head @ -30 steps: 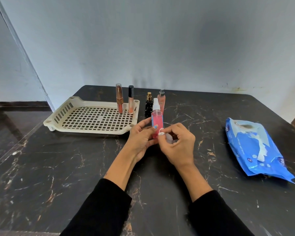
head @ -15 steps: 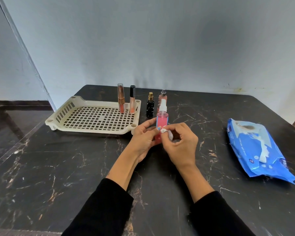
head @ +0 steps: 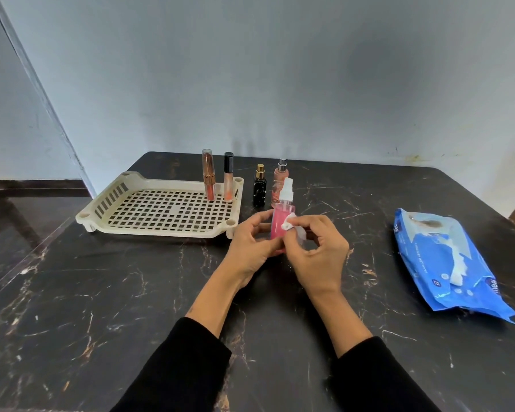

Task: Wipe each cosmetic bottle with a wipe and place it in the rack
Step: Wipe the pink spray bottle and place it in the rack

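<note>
my wipe [head: 290, 226] has climbed up the pink bottle [head: 281, 226], pinched in my right hand [head: 315, 251] while my left hand [head: 254, 248] grips it, so the rack [head: 149, 185] at ten o'clock comes next, i think.

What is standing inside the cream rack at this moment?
Inside the rack stand two tubes at its far right corner: a rose-gold lipstick and a black-capped lip gloss. The rest of its grid floor is bare. Nothing covers it.
</note>
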